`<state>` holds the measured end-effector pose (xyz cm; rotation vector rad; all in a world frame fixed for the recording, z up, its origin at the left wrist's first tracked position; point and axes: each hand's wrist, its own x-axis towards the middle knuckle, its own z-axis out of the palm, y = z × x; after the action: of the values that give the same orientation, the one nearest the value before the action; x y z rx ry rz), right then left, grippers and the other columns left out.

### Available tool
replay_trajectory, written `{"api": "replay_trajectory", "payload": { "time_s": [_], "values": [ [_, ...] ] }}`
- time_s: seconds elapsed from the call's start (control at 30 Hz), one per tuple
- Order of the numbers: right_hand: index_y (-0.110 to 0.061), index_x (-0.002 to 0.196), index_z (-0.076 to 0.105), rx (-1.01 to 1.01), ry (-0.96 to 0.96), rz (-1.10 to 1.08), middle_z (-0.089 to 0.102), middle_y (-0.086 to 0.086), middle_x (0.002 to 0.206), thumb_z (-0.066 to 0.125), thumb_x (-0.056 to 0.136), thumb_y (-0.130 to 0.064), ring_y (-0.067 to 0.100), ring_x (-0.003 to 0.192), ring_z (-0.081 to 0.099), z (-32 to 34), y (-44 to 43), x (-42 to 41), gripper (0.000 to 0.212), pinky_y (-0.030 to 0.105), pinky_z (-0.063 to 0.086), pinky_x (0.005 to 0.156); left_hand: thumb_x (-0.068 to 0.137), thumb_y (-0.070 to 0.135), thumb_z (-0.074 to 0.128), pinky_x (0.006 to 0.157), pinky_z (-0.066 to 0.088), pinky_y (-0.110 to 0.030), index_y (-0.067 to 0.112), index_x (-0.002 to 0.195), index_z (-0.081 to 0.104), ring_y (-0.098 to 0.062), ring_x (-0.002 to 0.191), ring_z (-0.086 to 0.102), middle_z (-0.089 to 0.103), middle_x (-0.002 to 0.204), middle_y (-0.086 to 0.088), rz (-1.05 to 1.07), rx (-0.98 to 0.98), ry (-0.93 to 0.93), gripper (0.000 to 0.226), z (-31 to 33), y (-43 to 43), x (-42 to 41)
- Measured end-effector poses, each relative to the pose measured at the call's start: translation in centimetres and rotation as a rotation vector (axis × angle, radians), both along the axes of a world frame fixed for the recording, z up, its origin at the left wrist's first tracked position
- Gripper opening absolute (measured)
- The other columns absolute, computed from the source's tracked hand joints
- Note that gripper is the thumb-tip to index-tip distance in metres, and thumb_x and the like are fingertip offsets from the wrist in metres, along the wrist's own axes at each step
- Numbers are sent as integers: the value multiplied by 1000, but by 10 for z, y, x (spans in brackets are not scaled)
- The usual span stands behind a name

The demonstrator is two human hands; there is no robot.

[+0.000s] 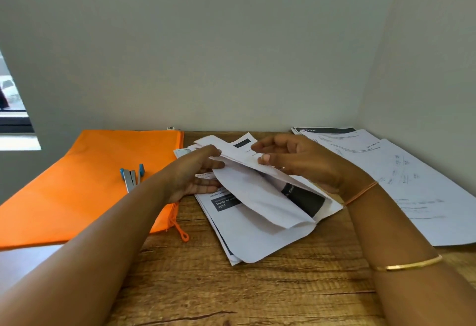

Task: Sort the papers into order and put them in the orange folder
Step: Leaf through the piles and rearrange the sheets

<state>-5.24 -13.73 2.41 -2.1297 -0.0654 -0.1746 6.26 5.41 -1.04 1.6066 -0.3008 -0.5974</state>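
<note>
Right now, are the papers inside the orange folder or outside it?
Outside. The left hand and right hand hold the papers above the table, beside the orange folder; more sheets lie at right.

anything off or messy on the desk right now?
Two things. A stapler lies on the orange folder, likely in the way of opening it. The middle pile is skewed and fanned, its lifted sheets bent between the left hand and right hand. No tears or spills visible.
</note>
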Motion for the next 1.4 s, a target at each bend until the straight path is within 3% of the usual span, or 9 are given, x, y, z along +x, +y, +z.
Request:
{"api": "replay_trajectory", "payload": {
  "time_s": [0.13,0.33,0.53,0.8,0.87,0.97,1.13,1.23,1.4],
  "values": [
    [-24,113,63,114,93,143,63,1,123,59,90,-17,15,114,60,0,4,-2,24,33,46,102,89,37,61,79,57,-33,20,115,59,-25,94,68,68,109,-4,-1,32,-15,31,-3,-1,2],
    [-22,110,67,13,83,131,69,-1,114,62,89,-21,12,112,61,-8,13,5,21,39,38,109,84,13,69,66,59,-28,5,103,66,-19,83,68,68,100,-9,161,12,-31,21,-10,-9,2],
    [-14,108,67,47,-85,56,69,-7,108,57,92,-12,-4,98,62,-11,18,8,18,12,47,79,78,9,74,54,57,-21,-1,91,66,-17,77,65,67,90,-10,228,-15,-29,18,-12,-13,1],
    [-23,86,66,66,-215,-295,70,7,103,57,92,-19,23,97,64,-12,13,16,12,35,48,75,88,26,64,48,54,-18,-1,79,61,-16,70,63,64,83,-11,301,-65,-128,29,-18,-18,1],
    [-14,86,63,49,-184,-447,69,13,98,54,92,-23,28,90,66,-11,7,17,14,38,53,76,90,25,62,46,52,-17,2,77,60,-16,70,62,63,83,-10,308,-60,-133,27,-18,-18,0],
    [-5,85,57,36,-130,-572,61,8,80,49,95,-30,17,67,58,-11,-3,18,28,22,44,57,92,25,60,46,53,-17,5,78,60,-16,72,61,63,84,-8,304,-57,-124,24,-18,-18,0],
    [-9,100,63,-1,-7,-640,63,7,99,39,97,-43,23,90,57,-9,-16,19,41,29,40,72,94,25,58,54,49,-22,8,78,57,-16,70,57,58,81,-7,314,53,-172,24,-20,-18,3],
    [-4,99,64,28,42,-690,67,10,89,45,94,-40,22,75,58,-8,-22,16,41,28,41,62,94,24,57,56,48,-22,7,92,56,-18,71,56,56,83,-7,319,119,-217,17,-20,-18,4],
    [-11,66,50,-323,252,-608,48,3,66,48,95,-28,21,69,50,-16,-21,15,33,26,35,57,93,18,57,56,50,-22,11,85,53,-16,72,57,58,89,-8,290,133,-213,12,-19,-17,3]
  ]
}}
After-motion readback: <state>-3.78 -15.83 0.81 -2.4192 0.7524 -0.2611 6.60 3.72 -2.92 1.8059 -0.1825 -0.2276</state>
